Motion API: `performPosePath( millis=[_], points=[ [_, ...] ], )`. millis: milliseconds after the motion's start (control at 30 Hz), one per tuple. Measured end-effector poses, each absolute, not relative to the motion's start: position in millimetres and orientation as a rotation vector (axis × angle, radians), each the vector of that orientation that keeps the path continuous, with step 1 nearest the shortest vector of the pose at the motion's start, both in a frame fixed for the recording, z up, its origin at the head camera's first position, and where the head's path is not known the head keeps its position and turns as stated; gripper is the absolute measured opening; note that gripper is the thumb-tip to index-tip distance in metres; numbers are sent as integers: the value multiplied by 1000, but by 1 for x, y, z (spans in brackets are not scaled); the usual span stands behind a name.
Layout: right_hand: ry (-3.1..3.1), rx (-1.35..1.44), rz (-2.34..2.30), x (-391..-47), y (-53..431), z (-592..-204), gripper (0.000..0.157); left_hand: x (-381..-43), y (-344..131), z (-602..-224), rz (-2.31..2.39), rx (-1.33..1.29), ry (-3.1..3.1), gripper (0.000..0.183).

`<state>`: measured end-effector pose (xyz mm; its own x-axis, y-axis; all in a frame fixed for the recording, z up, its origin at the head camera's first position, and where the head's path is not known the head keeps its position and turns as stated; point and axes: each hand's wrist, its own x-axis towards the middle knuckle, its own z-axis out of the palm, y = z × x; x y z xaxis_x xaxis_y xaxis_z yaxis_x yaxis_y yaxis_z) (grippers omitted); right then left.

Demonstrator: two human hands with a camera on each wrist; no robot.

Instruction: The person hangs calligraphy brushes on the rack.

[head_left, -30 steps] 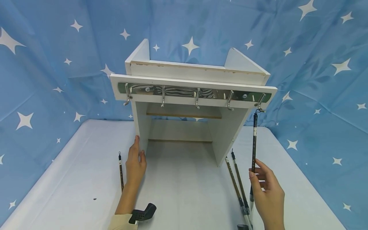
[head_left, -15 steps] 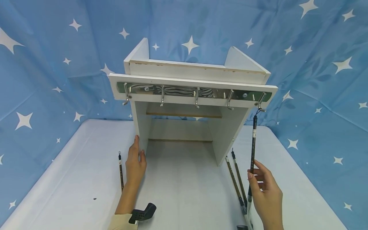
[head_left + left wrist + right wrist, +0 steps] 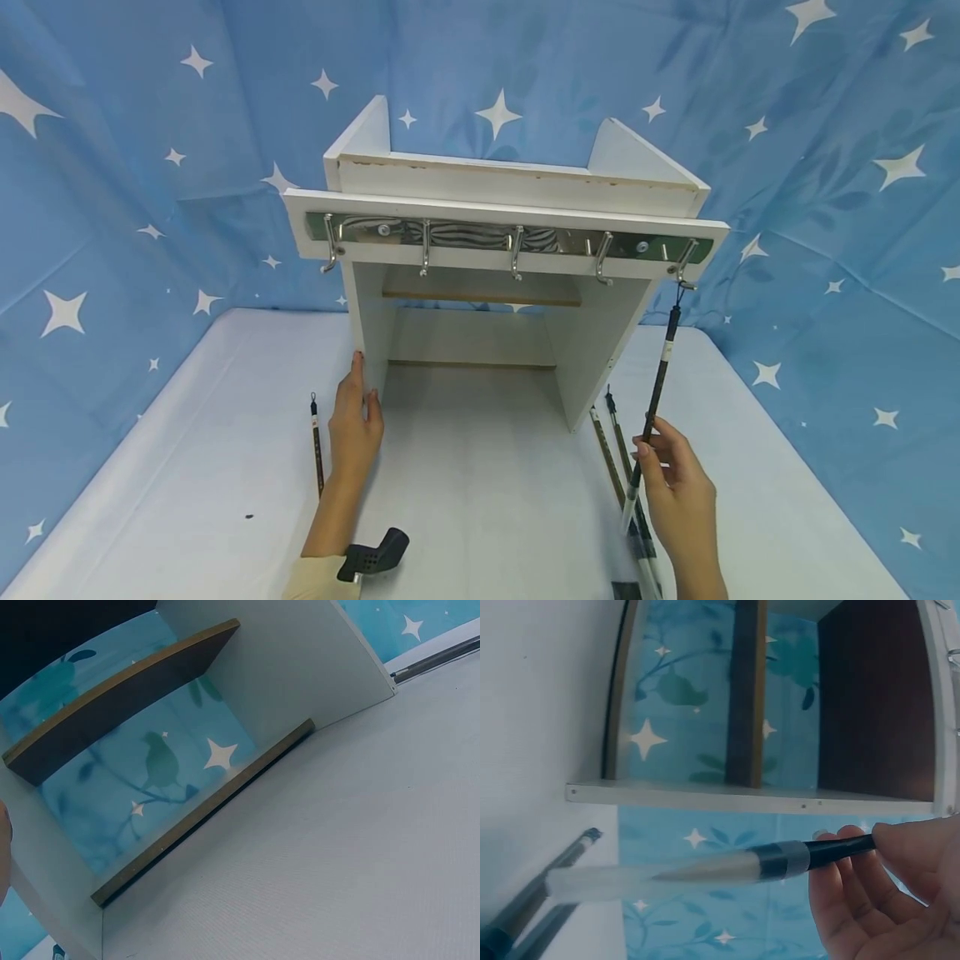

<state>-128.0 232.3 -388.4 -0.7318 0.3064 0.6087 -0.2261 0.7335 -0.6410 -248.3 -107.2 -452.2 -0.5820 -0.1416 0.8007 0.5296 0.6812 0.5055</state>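
A white shelf unit (image 3: 592, 350) with a row of metal hooks along its front board stands on the table. My left hand (image 3: 356, 429) rests against its left side panel, fingers extended. With thumb and fingertips, my right hand (image 3: 681, 496) pinches a dark-handled calligraphy brush (image 3: 662, 375). The brush hangs tilted, its cord loop at the tip of the rightmost hook (image 3: 685, 262). In the right wrist view, its pale bristles (image 3: 712, 870) point down inside a clear plastic cap (image 3: 592, 883). Only a sliver of a left finger (image 3: 4, 844) shows in the left wrist view.
Two more brushes (image 3: 617, 433) lie on the white table (image 3: 465, 500) beside the unit's right panel. Another brush (image 3: 317, 446) lies left of my left forearm. A dark flat piece (image 3: 626, 590) sits at the front edge of view. A blue star-patterned curtain (image 3: 495, 50) hangs behind.
My right hand has moved left, swinging the lower end of the calligraphy brush left so it tilts more. Its loop stays at the rightmost hook. My left hand has kept its place.
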Motion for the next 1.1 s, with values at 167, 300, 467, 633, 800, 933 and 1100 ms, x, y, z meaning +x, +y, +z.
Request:
performPosePath(
  millis=[167, 300, 467, 633, 800, 933, 1100],
  points=[
    [-2308, -145, 895, -129, 225, -385, 31, -248, -108, -451, -957, -310, -2004, 68],
    [-2362, -205, 906, -132, 222, -388, 29, -247, -107, -451, -954, -311, -1999, 67],
    [-2378, -220, 894, -135, 221, -392, 26, -248, -106, -452, -956, -294, -1994, 70],
    [-2404, -258, 891, -136, 222, -397, 26, -249, -106, -453, -955, -291, -1986, 70],
    [-2426, -279, 878, -136, 224, -401, 24, -249, -105, -453, -937, -288, -1983, 73],
    [-2444, -311, 882, -137, 226, -403, 24, -250, -105, -453, -934, -292, -1985, 74],
    [-2459, -310, 878, -139, 227, -404, 26, -249, -106, -454, -936, -285, -1987, 72]
  ],
)
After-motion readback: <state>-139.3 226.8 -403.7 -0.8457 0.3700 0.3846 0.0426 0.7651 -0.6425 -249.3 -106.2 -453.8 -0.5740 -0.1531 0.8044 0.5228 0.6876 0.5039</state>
